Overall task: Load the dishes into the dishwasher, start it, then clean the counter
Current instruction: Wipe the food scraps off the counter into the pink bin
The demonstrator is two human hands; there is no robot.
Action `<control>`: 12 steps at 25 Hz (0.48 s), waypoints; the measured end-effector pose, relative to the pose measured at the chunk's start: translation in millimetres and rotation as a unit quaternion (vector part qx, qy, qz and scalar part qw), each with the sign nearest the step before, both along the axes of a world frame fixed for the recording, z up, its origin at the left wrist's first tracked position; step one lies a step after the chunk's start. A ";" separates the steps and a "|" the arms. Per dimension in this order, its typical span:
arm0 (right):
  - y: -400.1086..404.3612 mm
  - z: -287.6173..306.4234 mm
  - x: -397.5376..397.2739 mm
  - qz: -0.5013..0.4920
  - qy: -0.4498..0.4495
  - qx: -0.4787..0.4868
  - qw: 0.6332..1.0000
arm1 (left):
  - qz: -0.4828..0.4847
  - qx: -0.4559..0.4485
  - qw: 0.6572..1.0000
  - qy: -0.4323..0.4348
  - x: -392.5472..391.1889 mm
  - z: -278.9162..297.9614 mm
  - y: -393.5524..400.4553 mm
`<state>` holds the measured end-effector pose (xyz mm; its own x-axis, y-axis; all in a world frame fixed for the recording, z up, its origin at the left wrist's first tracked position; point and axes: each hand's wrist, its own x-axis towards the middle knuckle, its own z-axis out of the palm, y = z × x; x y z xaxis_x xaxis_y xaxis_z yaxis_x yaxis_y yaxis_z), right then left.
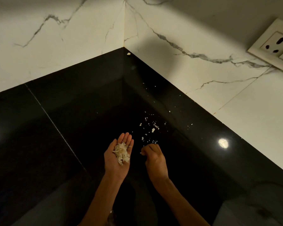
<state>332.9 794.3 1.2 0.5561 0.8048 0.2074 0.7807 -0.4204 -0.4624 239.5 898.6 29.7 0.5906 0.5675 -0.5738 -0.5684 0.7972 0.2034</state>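
Cupping a pile of pale scraps (pixel 121 153) in the flat, upturned left hand (pixel 118 158), right hand (pixel 154 158) curled, pinching a flake, loose bits (pixel 149 128) strewn toward the black counter's (pixel 55 103) back corner

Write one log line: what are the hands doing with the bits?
step: clearing counter | left hand: open, palm up, holds scraps | right hand: pinching a bit | bits left on counter

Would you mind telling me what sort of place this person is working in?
Most likely a home kitchen corner: a glossy black counter meets marble-patterned wall tiles, with a wall socket nearby. The left hand cups pale food scraps gathered from the counter.
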 end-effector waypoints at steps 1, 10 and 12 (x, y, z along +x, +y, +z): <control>6.0 2.2 2.6 -0.010 -0.004 -0.016 1.000 | 0.000 -0.001 1.000 0.001 -0.5 0.8 -0.8; 23.8 71.1 -24.9 0.008 0.217 0.094 0.972 | -0.075 0.040 0.996 0.032 -0.7 3.2 -23.6; 16.4 76.2 -36.6 0.006 0.173 0.100 0.980 | -0.095 0.048 0.994 0.023 -2.2 10.5 -31.3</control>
<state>296.3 810.7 77.3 0.6119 0.7743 0.1618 0.5667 -0.2865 -0.7725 237.3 867.3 40.2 0.6671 0.5014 -0.5509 -0.3968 0.8651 0.3068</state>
